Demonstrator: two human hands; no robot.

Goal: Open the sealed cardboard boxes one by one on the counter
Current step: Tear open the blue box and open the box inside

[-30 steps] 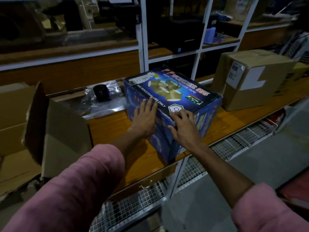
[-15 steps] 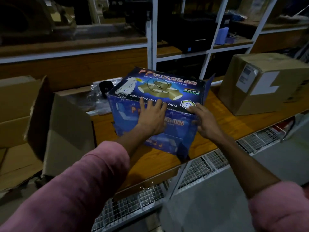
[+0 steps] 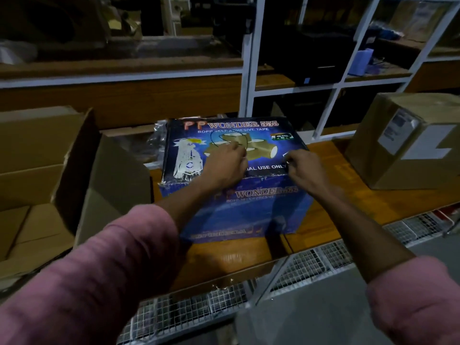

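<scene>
Blue box (image 3: 234,202) sits upright on surface (image 3: 331,202), long axis left-right, printed top still shut. Left hand (image 3: 225,165) and right hand (image 3: 305,168) rest curled on top; grip unclear.

wooden counter (image 3: 331,207), orange-brown, a bit glossy along the front edge. sitting on it: blue printed box (image 3: 239,195) in the middle, marked "wonder 555" and "bopp self adhesive tape", flaps down. plain brown cardboard box (image 3: 408,143) off to the right, well apart from the blue one, white label on its near face, closed. open brown box (image 3: 74,175) at the left end, flaps up, just beside the blue one. crinkly clear plastic wrap (image 3: 154,143) lying behind the blue box on its left. white wire mesh rack (image 3: 311,265) under the front edge.
</scene>
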